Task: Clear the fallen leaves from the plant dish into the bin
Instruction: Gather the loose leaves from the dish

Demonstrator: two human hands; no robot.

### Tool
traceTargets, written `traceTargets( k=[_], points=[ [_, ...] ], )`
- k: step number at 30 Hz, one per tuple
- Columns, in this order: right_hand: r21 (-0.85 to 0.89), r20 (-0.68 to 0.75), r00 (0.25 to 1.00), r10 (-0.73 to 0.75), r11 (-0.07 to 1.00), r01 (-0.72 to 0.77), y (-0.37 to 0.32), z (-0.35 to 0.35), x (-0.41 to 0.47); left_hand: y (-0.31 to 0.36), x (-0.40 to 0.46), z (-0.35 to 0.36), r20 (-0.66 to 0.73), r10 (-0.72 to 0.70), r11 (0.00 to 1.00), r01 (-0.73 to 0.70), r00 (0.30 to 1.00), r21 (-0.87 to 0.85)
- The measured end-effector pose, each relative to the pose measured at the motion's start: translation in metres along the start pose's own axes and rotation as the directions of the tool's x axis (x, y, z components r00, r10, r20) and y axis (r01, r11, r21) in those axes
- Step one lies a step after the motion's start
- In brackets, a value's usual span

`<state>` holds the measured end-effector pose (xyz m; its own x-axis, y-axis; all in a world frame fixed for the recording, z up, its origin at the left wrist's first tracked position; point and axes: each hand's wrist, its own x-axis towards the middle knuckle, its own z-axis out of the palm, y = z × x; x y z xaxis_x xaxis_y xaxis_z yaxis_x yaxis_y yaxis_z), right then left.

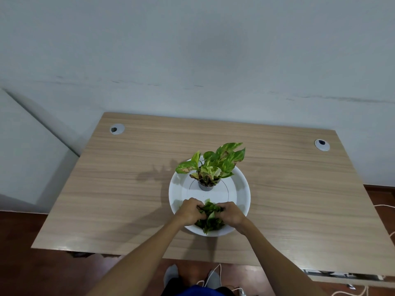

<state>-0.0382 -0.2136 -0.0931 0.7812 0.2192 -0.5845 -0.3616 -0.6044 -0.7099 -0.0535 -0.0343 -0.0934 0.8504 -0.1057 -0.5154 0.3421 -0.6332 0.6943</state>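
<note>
A round white plant dish (241, 190) sits on the wooden desk (119, 189), a little right of centre. A small potted plant (212, 165) with green and yellow leaves stands in the far half of the dish, in a grey pot. A pile of fallen green leaves (210, 218) lies in the near part of the dish. My left hand (191, 211) and my right hand (232, 213) press in on the pile from either side, fingers curled into the leaves. No bin is in view.
Two grey cable grommets (117, 129) (322, 145) sit at the desk's far corners. A pale wall rises right behind the desk. White cables (213, 276) lie on the dark floor near my feet and at the right.
</note>
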Motion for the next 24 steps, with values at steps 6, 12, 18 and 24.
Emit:
traceTargets(
  k=[6,12,18,24],
  points=[
    [0.222,0.058,0.996,0.063,0.972,-0.074,-0.006,-0.007,0.004,0.003,0.004,-0.013,-0.017,-0.076,0.969,0.07,0.997,-0.236],
    [0.313,0.106,0.994,0.032,0.948,-0.064,-0.02,-0.017,0.008,0.011,0.003,-0.022,-0.034,-0.126,0.925,0.105,0.991,-0.366],
    [0.433,0.133,0.991,0.002,0.899,-0.06,-0.027,-0.021,0.001,0.018,-0.002,-0.027,-0.054,-0.143,0.907,0.11,0.988,-0.407],
    [0.452,0.144,0.99,0.001,0.889,-0.067,-0.027,-0.018,-0.007,0.015,-0.01,-0.018,-0.088,-0.165,0.894,0.112,0.982,-0.433]
  ],
)
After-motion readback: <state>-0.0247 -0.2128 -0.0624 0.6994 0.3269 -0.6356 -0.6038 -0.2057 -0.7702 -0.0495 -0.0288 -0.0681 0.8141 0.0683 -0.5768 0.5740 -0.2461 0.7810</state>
